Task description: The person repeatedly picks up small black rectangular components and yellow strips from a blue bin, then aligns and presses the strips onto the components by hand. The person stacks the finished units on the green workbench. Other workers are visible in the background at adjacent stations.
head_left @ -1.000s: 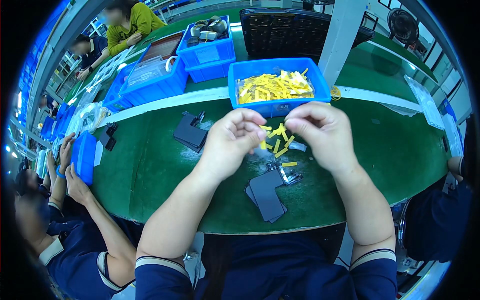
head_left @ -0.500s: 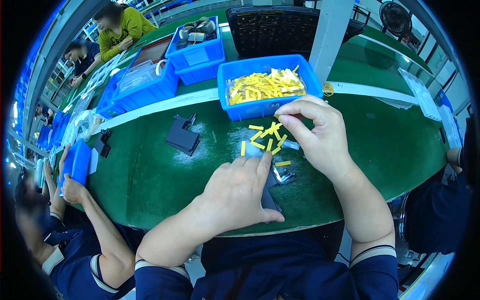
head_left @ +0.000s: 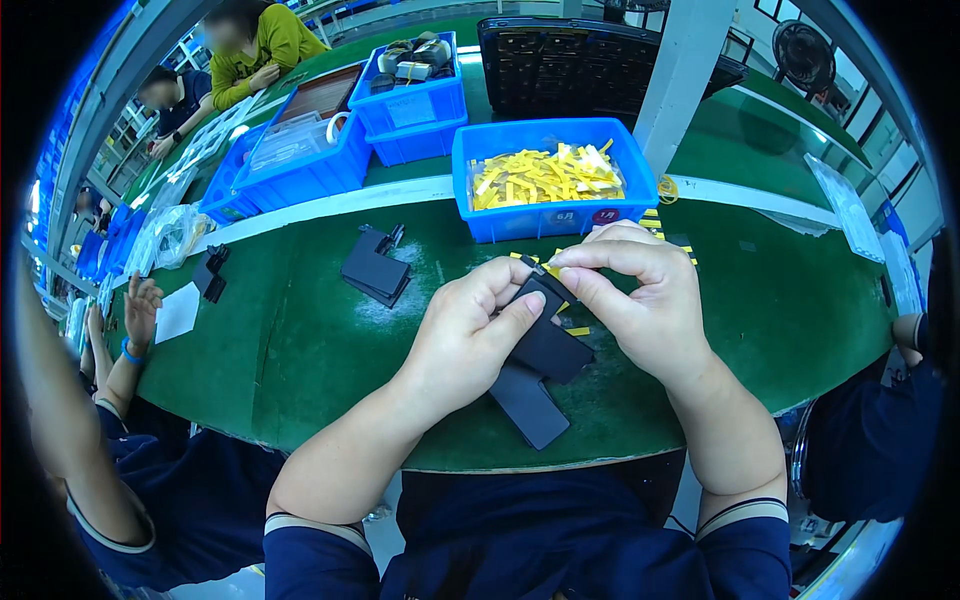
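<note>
My left hand [head_left: 465, 330] grips a flat black L-shaped piece [head_left: 550, 345] above the table, its thumb on the upper face. At the top end of that piece, my right hand [head_left: 650, 300] pinches with thumb and forefinger. A bit of yellow shows at those fingertips, seemingly a small yellow strip [head_left: 554, 268], largely covered by the fingers. Below the held piece, another black piece [head_left: 530, 408] lies on the table near the front edge. A loose yellow strip [head_left: 578, 331] peeks out between my hands; the others there are mostly hidden.
Beyond my hands stands a blue bin [head_left: 515, 228] of yellow strips [head_left: 545, 175]. Stacked black pieces [head_left: 376, 270] lie left of me, smaller black parts [head_left: 210, 274] farther left beside white paper [head_left: 178, 313]. A co-worker's raised hand [head_left: 142, 305] is at the left. A grey post [head_left: 685, 90] rises behind the bin.
My left hand has lifted a black piece off the table. My right hand has come in to its top end. At the left, the co-worker's blue tray has gone from view.
</note>
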Available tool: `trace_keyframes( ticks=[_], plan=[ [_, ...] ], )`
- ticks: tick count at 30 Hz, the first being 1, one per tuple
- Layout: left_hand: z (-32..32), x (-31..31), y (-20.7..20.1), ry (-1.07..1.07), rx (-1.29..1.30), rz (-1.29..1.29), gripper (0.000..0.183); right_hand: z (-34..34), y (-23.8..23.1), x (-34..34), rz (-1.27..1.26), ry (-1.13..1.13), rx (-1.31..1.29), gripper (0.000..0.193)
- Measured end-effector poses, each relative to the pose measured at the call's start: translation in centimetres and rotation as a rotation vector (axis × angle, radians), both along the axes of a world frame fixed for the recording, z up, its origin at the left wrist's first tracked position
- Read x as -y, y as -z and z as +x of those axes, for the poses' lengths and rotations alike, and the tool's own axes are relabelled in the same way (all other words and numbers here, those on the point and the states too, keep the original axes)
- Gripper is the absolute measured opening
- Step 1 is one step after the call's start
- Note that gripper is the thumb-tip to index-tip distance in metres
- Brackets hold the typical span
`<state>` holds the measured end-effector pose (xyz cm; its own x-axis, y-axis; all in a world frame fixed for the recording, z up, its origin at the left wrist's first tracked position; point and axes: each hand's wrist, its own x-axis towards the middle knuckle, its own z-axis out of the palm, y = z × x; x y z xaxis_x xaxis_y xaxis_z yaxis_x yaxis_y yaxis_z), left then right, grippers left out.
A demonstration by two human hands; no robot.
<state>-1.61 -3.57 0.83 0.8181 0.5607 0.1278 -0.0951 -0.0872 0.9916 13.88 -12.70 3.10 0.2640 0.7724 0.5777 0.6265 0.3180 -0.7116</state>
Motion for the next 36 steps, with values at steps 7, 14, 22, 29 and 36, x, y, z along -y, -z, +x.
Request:
trace_keyframes(
  ticks=[7, 14, 22, 29, 36],
  plan=[
    [-0.1, 0.0, -0.1, 0.022, 0.039, -0.056, 0.015, 0.1, 0.0, 0.1, 0.012, 0.01, 0.014, 0.011],
    [-0.1, 0.2, -0.1, 0.019, 0.032, -0.029, 0.015, 0.1, 0.1, 0.0, 0.033, 0.007, 0.036, 0.01],
    [0.0, 0.2, -0.1, 0.023, 0.043, -0.035, 0.016, 0.0, 0.0, 0.0, 0.062, 0.022, 0.095, 0.009],
    [-0.1, 0.2, 0.2, 0.003, 0.049, -0.009, 0.015, -0.3, -0.3, -0.1, 0.103, 0.044, 0.177, 0.006],
    [-0.2, 0.6, -1.2, 0.001, -0.066, 0.199, 0.019, -0.4, 0.9, -0.6, 0.035, 0.034, 0.101, 0.013]
  ],
)
